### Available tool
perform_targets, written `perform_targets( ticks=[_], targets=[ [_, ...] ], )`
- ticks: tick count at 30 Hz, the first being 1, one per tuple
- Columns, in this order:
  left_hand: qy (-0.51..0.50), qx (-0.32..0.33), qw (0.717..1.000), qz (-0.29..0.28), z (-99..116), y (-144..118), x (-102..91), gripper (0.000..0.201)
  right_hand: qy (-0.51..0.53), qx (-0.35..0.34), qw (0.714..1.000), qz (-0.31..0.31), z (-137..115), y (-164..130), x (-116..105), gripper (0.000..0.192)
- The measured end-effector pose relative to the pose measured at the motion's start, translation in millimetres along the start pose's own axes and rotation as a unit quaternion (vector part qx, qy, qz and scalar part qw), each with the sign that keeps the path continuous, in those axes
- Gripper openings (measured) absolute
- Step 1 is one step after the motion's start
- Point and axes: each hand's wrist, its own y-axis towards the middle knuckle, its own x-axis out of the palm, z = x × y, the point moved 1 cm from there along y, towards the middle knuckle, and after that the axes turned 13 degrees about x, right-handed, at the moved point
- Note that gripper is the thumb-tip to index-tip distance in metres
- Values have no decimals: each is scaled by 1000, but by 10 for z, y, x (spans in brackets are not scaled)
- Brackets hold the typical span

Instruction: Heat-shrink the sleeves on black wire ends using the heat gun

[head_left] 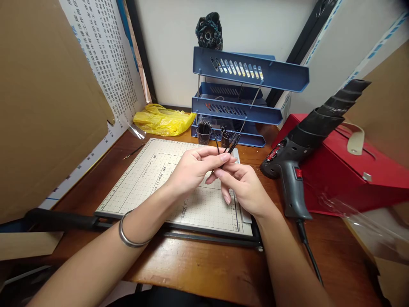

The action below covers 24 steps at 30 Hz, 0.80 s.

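Left hand (198,165), right hand (245,184), one bunch of rods (235,142)

Holding thin black rods near the lower ends, above the cutter (140,187) and near two cups (203,138). Left in a tight thumb-and-finger pinch; right with thumb and forefinger closed at the same end, other fingers loosely curled; impossible to tell which rods in which. Probably light, springy and slick, apt to roll free or kink under pressure. Best taken low, by the gathered ends, in a soft pinch.

Two hands (194,167), two cups (203,140), three trays (268,114), one heat gun (298,143)
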Motion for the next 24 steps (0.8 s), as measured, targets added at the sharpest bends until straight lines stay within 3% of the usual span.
perform_targets(
  ticks=[13, 17, 24],
  targets=[
    [103, 35, 994, -8, 7, 11, -53, 31, 43, 57, 997, -35, 42, 29, -17, 36],
    [91, 33, 995, -25, -3, 21, -52, 31, 58, 58, 996, -39, 64, 46, -39, 39],
    [53, 29, 998, -6, -34, 40, -55, 27, 61, 65, 995, -45, 54, 33, -56, 46]
  ],
)
